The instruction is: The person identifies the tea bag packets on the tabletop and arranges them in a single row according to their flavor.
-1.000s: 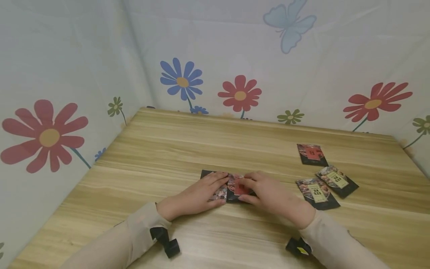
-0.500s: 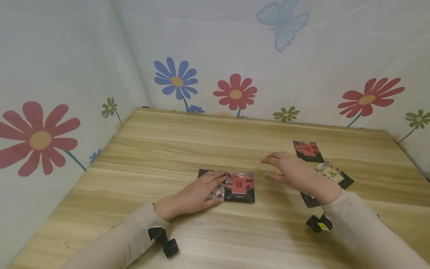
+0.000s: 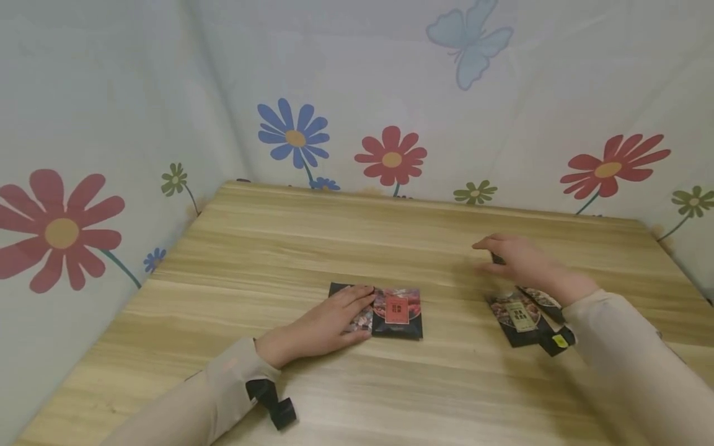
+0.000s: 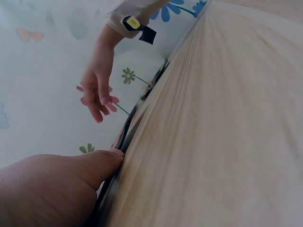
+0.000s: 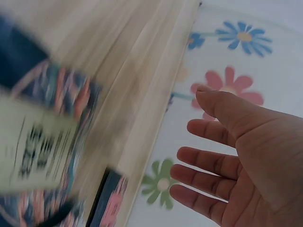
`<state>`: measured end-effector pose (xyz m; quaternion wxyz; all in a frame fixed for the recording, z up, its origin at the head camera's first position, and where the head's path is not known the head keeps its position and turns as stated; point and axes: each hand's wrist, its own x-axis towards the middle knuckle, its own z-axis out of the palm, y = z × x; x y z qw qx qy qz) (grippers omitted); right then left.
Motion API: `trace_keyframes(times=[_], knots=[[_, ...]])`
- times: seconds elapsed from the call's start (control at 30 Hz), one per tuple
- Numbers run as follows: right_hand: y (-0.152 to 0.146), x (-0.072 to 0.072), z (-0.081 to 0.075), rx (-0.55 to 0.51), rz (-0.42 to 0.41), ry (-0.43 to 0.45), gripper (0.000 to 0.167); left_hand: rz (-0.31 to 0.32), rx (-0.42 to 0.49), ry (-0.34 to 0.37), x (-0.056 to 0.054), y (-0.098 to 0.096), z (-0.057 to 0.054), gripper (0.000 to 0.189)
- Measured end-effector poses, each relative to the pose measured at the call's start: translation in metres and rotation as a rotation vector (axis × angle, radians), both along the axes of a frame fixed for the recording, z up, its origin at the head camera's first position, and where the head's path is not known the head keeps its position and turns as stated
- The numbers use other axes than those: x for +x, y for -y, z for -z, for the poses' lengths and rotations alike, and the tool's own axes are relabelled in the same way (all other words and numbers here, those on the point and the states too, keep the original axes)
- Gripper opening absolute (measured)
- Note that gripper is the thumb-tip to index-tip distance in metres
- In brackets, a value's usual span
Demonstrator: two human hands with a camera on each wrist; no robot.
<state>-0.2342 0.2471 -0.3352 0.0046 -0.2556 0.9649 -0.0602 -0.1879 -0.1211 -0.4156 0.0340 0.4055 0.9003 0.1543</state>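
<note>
My left hand [image 3: 320, 325] lies flat over a dark packet with a colourful print [image 3: 362, 321], fingers straight. Against its fingertips sits a black packet with a red label [image 3: 397, 314]. In the left wrist view, the thumb of the left hand [image 4: 66, 182] presses at the packets' edge. My right hand [image 3: 530, 266] hovers over the far right packets, holding nothing. It hides most of another red-label packet [image 3: 496, 258], which shows in the right wrist view as a red-label packet [image 5: 112, 203]. The right hand's fingers [image 5: 203, 165] are spread and relaxed.
A packet with a pale green label [image 3: 521, 319] lies right of centre. Behind it, a second packet [image 3: 543, 298] is partly covered by the right forearm. The wooden table [image 3: 312, 235] meets a flower-printed cloth wall [image 3: 334, 62] at the back and left.
My right hand has left the red-label packet beside the left hand and moved right, to above the far right packets. The left hand has stayed in place.
</note>
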Motion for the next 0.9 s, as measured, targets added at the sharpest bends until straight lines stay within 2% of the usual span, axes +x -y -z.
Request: trace_keyframes(times=[0.27, 0.63, 0.9], knots=[[-0.033, -0.023, 0.013, 0.012, 0.067, 0.027, 0.053, -0.005, -0.004, -0.005, -0.001, 0.001, 0.003, 0.069], [-0.060, -0.036, 0.025, -0.029, 0.107, 0.093, 0.052, -0.003, -0.008, -0.005, 0.000, 0.001, 0.004, 0.069], [-0.066, -0.043, 0.035, -0.011, 0.100, 0.080, 0.051, 0.004, 0.000, -0.009, 0.001, 0.001, 0.002, 0.069]])
